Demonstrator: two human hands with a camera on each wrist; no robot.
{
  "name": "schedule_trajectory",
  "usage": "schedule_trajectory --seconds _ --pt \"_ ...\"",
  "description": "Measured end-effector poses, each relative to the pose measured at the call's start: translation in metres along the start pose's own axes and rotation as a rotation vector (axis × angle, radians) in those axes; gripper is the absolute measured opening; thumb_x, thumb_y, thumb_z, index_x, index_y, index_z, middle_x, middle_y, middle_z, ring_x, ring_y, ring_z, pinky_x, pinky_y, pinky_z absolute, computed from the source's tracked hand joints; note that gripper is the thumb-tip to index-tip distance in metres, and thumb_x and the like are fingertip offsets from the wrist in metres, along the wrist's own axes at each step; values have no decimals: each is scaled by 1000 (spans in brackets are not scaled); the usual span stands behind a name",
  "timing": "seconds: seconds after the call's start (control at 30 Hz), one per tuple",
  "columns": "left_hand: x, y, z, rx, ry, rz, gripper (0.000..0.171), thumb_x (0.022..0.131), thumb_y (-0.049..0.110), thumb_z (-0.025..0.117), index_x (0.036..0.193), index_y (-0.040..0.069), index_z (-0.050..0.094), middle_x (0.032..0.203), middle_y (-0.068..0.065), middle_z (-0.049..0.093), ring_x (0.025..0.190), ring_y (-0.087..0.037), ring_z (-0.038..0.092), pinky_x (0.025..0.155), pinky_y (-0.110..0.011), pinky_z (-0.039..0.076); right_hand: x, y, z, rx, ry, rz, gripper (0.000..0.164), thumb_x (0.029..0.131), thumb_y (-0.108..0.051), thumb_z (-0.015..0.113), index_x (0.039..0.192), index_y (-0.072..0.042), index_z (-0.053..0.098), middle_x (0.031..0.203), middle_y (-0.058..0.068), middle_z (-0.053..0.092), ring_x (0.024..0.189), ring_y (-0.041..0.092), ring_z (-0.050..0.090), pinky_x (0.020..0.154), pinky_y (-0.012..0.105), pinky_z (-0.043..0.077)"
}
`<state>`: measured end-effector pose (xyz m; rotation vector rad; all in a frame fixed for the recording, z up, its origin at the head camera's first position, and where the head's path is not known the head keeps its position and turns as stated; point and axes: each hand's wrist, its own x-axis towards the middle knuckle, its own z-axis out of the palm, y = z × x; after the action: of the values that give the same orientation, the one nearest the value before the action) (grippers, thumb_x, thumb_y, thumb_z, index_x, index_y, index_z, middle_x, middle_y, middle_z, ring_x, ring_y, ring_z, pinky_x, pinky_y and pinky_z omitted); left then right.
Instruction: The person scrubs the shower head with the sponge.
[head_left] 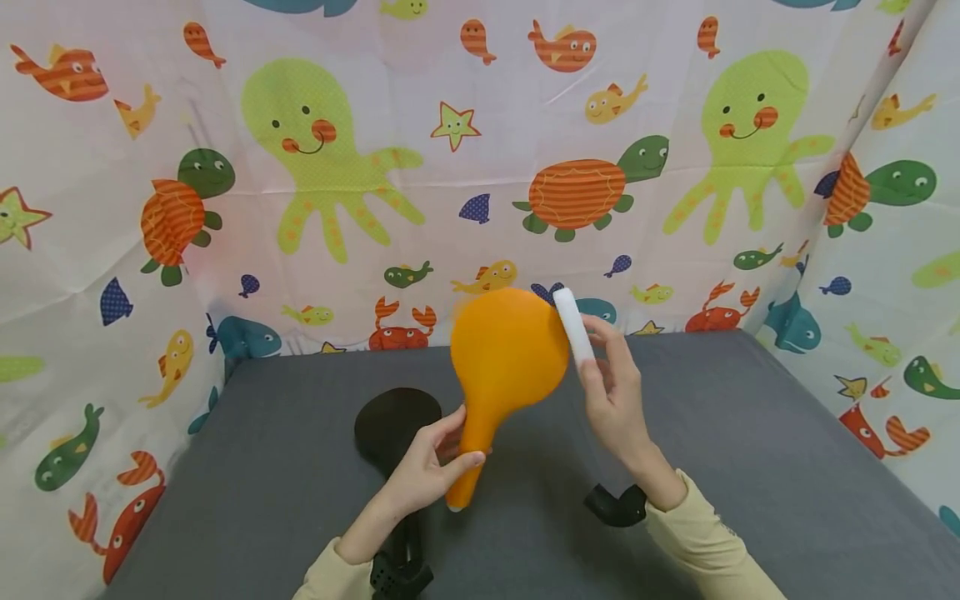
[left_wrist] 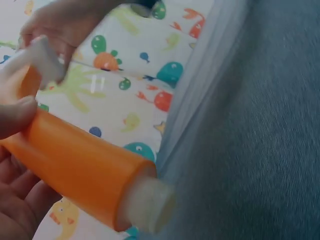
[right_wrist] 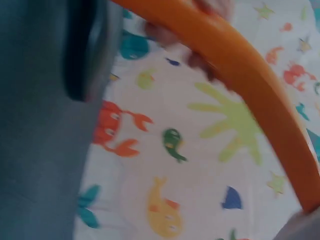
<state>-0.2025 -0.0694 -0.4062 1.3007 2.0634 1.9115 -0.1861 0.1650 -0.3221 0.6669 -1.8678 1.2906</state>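
An orange paddle-shaped thing (head_left: 510, 354) with a round, broad head is held up over the table, its handle pointing down. My left hand (head_left: 423, 467) grips that handle, thumb across the front. In the left wrist view the orange handle (left_wrist: 82, 167) ends in a pale plug (left_wrist: 152, 204). My right hand (head_left: 621, 404) pinches a white sponge-like block (head_left: 573, 325) between thumb and fingers, right at the head's right edge. In the right wrist view, the orange edge (right_wrist: 250, 90) curves past, and the white block (right_wrist: 302, 227) shows in the lower corner.
A black paddle-shaped thing (head_left: 396, 423) lies on the grey table (head_left: 750, 433) behind my left hand. Black wrist-worn devices (head_left: 617, 506) sit on both wrists. A curtain (head_left: 480, 208) printed with sea animals hangs along the back and sides.
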Motion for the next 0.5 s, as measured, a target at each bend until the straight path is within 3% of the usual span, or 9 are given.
schedule_trajectory --seconds 0.1,0.17,0.3,0.43,0.5 --pt "1 6 2 90 -9 66 56 85 -5 61 137 -4 40 115 -20 58 92 -24 62 77 -34 53 13 -5 -6 -36 10 4 35 88 13 37 121 12 47 111 26 54 62 10 41 54 18 35" --pt "2 9 4 127 1 101 56 83 -7 62 135 -5 42 113 -18 59 90 -24 61 75 -34 54 15 -6 -9 -40 10 10 36 89 13 36 122 11 49 110 25 55 55 10 35 52 21 32" --pt "4 8 5 188 53 148 57 79 -11 65 132 -8 44 111 -20 58 88 -26 59 73 -36 54 3 16 -13 -41 7 64 39 90 10 37 126 4 49 119 19 55 73 14 51 66 14 42" --pt "3 -3 4 239 103 135 58 78 -8 67 132 -6 45 114 -17 58 88 -25 58 74 -35 54 -11 35 -14 -64 -9 179 39 92 8 37 128 -1 48 126 14 53 96 22 53 83 20 45" --pt "2 -5 4 292 121 118 58 79 -4 68 133 -3 45 114 -13 58 89 -22 57 75 -33 53 -13 36 -15 -74 -16 208 39 92 9 36 128 0 49 126 15 52 97 21 52 83 18 45"
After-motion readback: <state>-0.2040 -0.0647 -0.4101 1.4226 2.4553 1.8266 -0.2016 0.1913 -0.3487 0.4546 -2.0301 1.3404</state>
